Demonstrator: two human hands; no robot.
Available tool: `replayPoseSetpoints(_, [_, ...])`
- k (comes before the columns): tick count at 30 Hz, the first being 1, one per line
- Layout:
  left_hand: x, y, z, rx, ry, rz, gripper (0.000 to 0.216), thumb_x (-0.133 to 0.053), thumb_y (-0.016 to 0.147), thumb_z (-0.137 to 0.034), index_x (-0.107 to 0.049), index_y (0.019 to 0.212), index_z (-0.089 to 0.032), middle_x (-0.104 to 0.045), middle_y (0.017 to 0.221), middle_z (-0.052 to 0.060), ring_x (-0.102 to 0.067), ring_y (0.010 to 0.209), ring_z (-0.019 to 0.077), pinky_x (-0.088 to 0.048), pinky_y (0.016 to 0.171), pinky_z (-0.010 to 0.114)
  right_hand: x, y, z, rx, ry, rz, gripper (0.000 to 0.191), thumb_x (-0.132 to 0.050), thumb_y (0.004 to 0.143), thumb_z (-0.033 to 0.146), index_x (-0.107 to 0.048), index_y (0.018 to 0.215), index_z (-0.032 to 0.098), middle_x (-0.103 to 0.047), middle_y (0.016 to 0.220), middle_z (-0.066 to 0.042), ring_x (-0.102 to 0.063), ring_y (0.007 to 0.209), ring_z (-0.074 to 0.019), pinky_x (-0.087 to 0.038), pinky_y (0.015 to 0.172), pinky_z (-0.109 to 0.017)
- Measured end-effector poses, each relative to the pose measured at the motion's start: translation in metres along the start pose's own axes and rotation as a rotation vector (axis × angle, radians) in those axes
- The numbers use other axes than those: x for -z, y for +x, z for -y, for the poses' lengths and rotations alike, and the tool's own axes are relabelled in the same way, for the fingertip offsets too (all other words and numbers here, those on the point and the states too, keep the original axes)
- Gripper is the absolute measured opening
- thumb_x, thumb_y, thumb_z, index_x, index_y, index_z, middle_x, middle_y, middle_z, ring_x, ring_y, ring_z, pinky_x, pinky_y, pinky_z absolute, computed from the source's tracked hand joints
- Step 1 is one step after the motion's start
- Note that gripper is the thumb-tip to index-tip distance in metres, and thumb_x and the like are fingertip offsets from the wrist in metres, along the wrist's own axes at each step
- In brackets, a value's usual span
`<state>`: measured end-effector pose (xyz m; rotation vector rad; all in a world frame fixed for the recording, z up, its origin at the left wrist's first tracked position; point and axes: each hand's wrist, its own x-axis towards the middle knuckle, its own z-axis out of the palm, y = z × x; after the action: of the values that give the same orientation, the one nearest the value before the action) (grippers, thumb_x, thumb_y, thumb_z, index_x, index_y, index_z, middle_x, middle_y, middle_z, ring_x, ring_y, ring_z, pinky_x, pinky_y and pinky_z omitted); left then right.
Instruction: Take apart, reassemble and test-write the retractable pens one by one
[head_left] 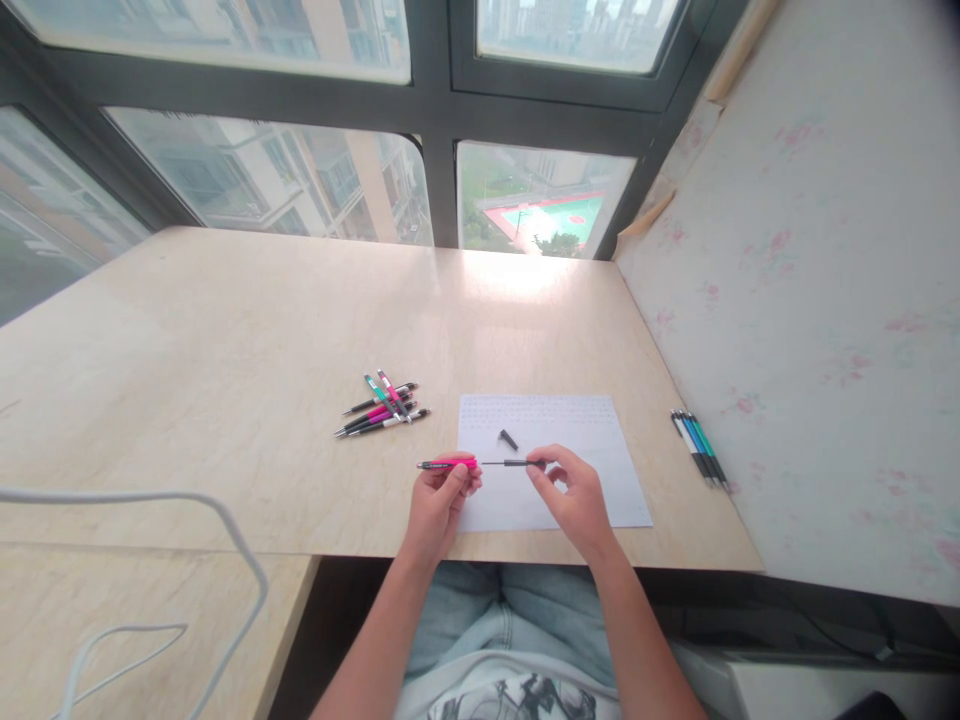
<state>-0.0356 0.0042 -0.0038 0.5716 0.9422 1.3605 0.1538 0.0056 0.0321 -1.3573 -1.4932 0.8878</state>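
Pen parts sit between the 2 hands, low over the near edge of the surface (225, 330). The left hand (439, 500) pinches a pink pen barrel (450, 463), which lies level and points left. The right hand (574, 495) pinches the dark end of a thin refill (510, 463) that runs in line with the barrel toward the right. Both hands hover above a white sheet of paper (570, 430) lying flat on the surface. A small black pen piece (508, 439) rests on the sheet just beyond the refill. To the left, well apart from the sheet, lies a loose pile of pens (382, 405) in pink, green and black. To the right, near the wall (825, 300), a tight row of pens (699, 448) lies side by side. A white cable (225, 520) curves across the lower left.
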Motion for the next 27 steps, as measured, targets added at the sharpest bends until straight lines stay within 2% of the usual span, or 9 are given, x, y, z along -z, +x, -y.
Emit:
replayPoseSetpoints(7, [0.002, 0.0, 0.001, 0.019, -0.011, 0.008, 0.021, -0.077, 0.073, -0.026, -0.072, 0.089, -0.014, -0.07, 0.073, 0.006, -0.061, 0.066, 0.0129, -0.047, 0.062, 0.025, 0.001, 0.0, 0.004, -0.012, 0.003, 0.001, 0.012, -0.058, 0.085, 0.029, -0.067, 0.09, 0.021, -0.07, 0.091, -0.007, -0.063, 0.078, -0.0195, -0.051, 0.065, -0.03])
replayPoseSetpoints(12, [0.001, 0.0, -0.003, 0.022, -0.092, 0.013, 0.02, -0.077, 0.074, -0.027, -0.073, 0.089, -0.014, -0.068, 0.071, 0.004, -0.058, 0.062, 0.0102, -0.044, 0.057, 0.021, 0.001, -0.001, 0.016, 0.001, 0.009, 0.004, 0.011, -0.058, 0.086, 0.028, -0.067, 0.09, 0.021, -0.069, 0.089, -0.006, -0.062, 0.074, -0.0182, -0.051, 0.064, -0.029])
replayPoseSetpoints(18, [0.004, 0.001, -0.003, 0.057, -0.216, 0.022, 0.02, -0.078, 0.073, -0.024, -0.073, 0.09, -0.014, -0.068, 0.072, 0.005, -0.059, 0.063, 0.0093, -0.045, 0.057, 0.019, 0.004, 0.0, 0.029, 0.082, -0.057, 0.019, 0.011, -0.058, 0.087, 0.026, -0.067, 0.091, 0.021, -0.068, 0.085, -0.005, -0.06, 0.068, -0.0164, -0.051, 0.06, -0.029])
replayPoseSetpoints(27, [0.008, 0.001, -0.005, 0.113, -0.395, 0.02, 0.018, -0.077, 0.073, -0.02, -0.073, 0.09, -0.015, -0.065, 0.07, 0.003, -0.057, 0.063, 0.0081, -0.048, 0.06, 0.018, 0.01, 0.005, 0.045, 0.169, -0.102, 0.004, 0.009, -0.058, 0.088, 0.022, -0.065, 0.093, 0.022, -0.067, 0.084, -0.004, -0.061, 0.072, -0.0167, -0.05, 0.063, -0.03])
